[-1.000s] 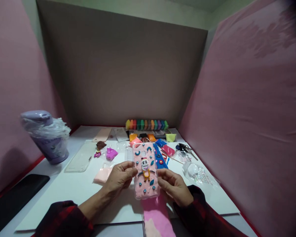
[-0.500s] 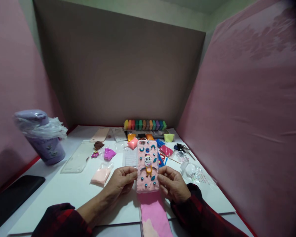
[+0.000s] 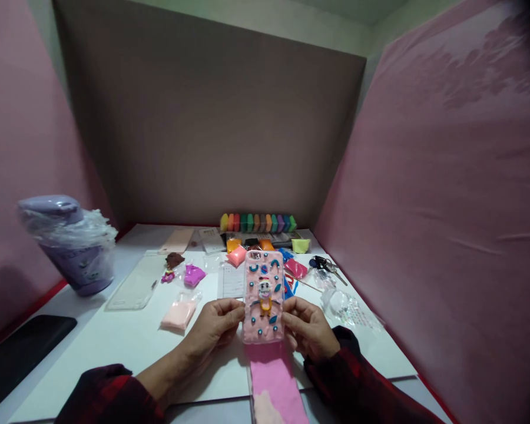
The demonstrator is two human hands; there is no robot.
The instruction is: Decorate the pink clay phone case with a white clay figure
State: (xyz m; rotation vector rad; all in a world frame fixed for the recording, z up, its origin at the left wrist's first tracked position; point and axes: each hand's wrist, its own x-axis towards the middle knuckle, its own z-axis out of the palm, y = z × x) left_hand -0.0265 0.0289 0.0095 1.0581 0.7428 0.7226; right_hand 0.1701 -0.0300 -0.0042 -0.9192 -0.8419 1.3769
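A pink phone case [image 3: 258, 327] decorated with clay shapes, blue leaves, small beads and a little figure is held upright between my two hands. My left hand [image 3: 221, 321] pinches its left edge between thumb and fingers. On the opposite edge, my right hand [image 3: 309, 324] grips it the same way. Below the case, near the board's front edge, lies a longer case [image 3: 276, 377] covered with bright pink and pale peach clay. To the left of my left hand rests a bag of peach clay [image 3: 179, 312].
A clear phone case [image 3: 135, 288], purple clay [image 3: 195, 274] and brown clay [image 3: 175, 260] lie left. Coloured clay blocks [image 3: 258, 223] line the back. Keys [image 3: 329, 266] and a bead packet [image 3: 353, 309] lie right. A purple bottle [image 3: 79, 253] and black phone [image 3: 30, 359] stand far left.
The whole view has shifted very slightly, with things appearing a little further left. Both hands keep the same hold on the decorated phone case.
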